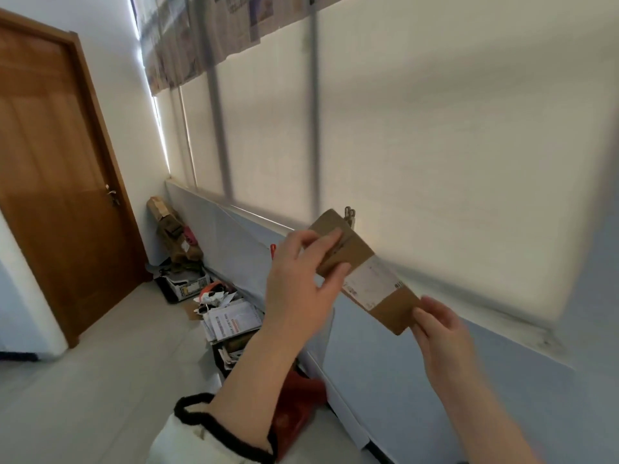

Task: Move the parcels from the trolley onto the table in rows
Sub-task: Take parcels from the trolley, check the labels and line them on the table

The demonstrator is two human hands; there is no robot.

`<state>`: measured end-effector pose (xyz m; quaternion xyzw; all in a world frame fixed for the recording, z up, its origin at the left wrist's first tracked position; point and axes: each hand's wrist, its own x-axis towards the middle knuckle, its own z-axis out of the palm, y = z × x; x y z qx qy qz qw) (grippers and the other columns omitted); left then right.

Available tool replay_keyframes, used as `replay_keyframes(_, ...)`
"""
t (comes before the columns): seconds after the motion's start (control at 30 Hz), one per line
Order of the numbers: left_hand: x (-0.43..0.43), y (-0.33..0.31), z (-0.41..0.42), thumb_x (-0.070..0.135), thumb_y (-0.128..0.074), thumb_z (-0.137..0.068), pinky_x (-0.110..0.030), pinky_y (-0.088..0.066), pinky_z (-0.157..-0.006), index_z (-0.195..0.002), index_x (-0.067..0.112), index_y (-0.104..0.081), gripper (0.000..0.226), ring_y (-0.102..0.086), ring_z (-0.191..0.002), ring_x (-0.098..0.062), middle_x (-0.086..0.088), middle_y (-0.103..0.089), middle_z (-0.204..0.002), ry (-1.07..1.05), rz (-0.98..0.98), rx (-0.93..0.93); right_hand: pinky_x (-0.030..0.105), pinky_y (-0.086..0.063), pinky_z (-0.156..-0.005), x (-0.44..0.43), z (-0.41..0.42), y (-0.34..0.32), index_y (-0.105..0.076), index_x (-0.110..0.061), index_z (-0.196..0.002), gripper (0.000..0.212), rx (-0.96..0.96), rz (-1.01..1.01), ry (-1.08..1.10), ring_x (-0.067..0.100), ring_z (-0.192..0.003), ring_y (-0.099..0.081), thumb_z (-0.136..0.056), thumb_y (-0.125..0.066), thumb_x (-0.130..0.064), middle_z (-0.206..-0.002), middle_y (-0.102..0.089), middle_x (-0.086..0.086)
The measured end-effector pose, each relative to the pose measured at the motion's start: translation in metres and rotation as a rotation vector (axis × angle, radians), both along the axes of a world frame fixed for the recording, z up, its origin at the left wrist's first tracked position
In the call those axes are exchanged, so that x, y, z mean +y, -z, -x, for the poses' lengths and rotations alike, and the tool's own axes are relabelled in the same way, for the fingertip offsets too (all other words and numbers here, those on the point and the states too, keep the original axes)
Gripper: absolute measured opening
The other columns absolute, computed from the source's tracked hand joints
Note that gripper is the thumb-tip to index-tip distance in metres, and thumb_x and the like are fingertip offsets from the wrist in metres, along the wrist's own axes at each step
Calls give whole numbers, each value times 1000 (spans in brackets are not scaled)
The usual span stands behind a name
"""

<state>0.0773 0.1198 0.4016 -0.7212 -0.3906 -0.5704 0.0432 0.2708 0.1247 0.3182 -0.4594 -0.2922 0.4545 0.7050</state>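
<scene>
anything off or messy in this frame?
Yes. Papers and torn packaging lie scattered on the floor along the wall, beside a leaning pile of boxes. The parcel, held up by the left hand and right hand, looks intact.

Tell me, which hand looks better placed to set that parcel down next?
Probably the left hand: its fingers wrap the parcel across its upper half, while the right hand only pinches the lower corner. No table shows here.

Both hands hold a flat brown parcel (363, 272) aloft, left hand (301, 283) gripping its upper end, right hand (438, 326) its lower.
</scene>
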Motion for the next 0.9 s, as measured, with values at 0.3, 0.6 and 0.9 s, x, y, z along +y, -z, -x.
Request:
replay_keyframes(0.3, 14, 71, 80, -2, -67, -80, -25, -51, -76, -90, 25, -64, 29, -66, -85, -7, 8, -72, -88, 409, 602, -822, 11, -47, -73, -82, 67, -78, -68, -18, -98, 28, -1006, -561, 473, -7, -86, -55, -78, -63, 1, -94, -52, -20)
replay_keyframes(0.6, -15, 49, 119, 6, -68, -81, -23, -51, -78, -96, 26, -64, 25, -66, -88, -5, 7, -71, -92, 557, 672, -679, 7, -46, -76, -146, 112, -76, -67, -18, -100, 29, -933, -356, 666, -9, -86, -57, -81, -63, 3, -93, -56, -13)
replay_keyframes(0.9, -101, 21, 71, 25, -75, -77, -8, -40, -72, -112, 53, -42, 56, -45, -95, 23, 19, -47, -113, 805, 670, -15, 18, -49, -70, -273, 55, -77, -69, -27, -94, 18, -568, -63, 712, 1, -74, -62, -81, -69, -14, -83, -67, -11)
